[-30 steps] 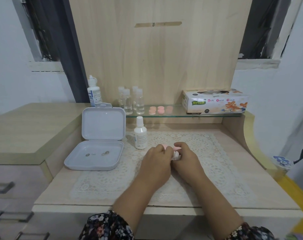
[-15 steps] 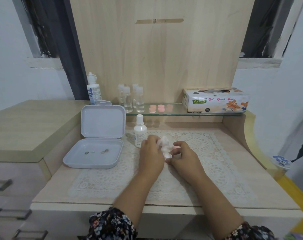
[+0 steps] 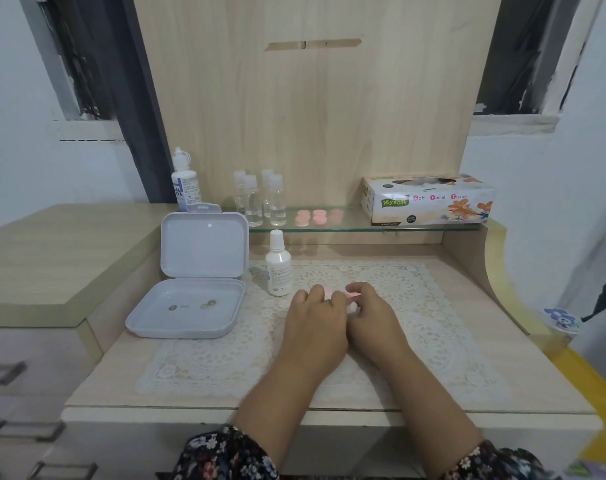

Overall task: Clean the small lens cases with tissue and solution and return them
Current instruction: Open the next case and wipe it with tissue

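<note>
Both my hands meet over the lace mat (image 3: 426,327). My left hand (image 3: 315,323) pinches a small pink lens case (image 3: 329,291) at its fingertips. My right hand (image 3: 372,318) curls round a bit of white tissue (image 3: 353,308) pressed against the case; most of the tissue is hidden by the fingers. A small white solution bottle (image 3: 278,268) stands upright just left of my hands. More pink lens cases (image 3: 314,217) lie on the glass shelf (image 3: 350,227).
An open lavender box (image 3: 204,244) with two small lenses in its tray sits at the left. On the shelf stand a bigger solution bottle (image 3: 184,183), several clear vials (image 3: 261,202) and a tissue box (image 3: 428,199). Drawers are lower left.
The tissue, lifted into view between my hands half a second ago, is tucked back under my fingers. My hands have closed together on the pink case.
</note>
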{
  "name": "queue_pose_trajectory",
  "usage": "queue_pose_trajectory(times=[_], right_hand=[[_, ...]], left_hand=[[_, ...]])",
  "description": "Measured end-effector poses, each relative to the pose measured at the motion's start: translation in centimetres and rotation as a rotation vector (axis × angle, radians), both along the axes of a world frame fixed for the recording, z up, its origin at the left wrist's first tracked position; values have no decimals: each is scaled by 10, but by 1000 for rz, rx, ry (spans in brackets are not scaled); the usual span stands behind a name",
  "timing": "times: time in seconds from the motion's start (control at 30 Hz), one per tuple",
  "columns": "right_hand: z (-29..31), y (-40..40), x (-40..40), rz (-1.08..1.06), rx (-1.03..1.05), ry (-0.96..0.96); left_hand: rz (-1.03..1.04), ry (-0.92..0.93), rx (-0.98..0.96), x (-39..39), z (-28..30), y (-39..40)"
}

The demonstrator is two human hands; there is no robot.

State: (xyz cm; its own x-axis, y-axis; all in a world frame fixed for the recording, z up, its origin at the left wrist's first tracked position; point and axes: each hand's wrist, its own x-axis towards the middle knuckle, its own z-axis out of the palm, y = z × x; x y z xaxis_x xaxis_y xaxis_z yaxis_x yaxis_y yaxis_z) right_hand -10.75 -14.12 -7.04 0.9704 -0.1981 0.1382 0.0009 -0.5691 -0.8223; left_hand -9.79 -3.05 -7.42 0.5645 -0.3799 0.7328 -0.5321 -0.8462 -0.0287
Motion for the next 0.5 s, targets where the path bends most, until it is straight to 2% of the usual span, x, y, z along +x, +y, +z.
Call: queue_pose_trajectory(times=[0.13, 0.2, 0.23, 0.3, 0.33, 0.4, 0.43, 0.5], right_hand=[[-1, 0, 0, -6, 0, -7], [-1, 0, 0, -1, -7, -10], [-1, 0, 0, 2, -9, -10], [0, -1, 1, 9, -21, -1], [0, -1, 1, 11, -29, 5], [0, -1, 2, 12, -32, 11], [0, -1, 2, 11, -28, 11], [-1, -1, 2, 9, -23, 12]], left_hand=[[32, 94, 13, 4, 3, -4], [88, 203, -94, 5, 5, 1], [90, 322, -151, 11, 4, 3], [10, 576, -326, 20, 1, 8], [-40, 619, -458, 22, 0, 9], [-81, 560, -788, 22, 2, 13], [-55, 480, -870, 21, 4, 16], [-25, 345, -802, 17, 4, 19]])
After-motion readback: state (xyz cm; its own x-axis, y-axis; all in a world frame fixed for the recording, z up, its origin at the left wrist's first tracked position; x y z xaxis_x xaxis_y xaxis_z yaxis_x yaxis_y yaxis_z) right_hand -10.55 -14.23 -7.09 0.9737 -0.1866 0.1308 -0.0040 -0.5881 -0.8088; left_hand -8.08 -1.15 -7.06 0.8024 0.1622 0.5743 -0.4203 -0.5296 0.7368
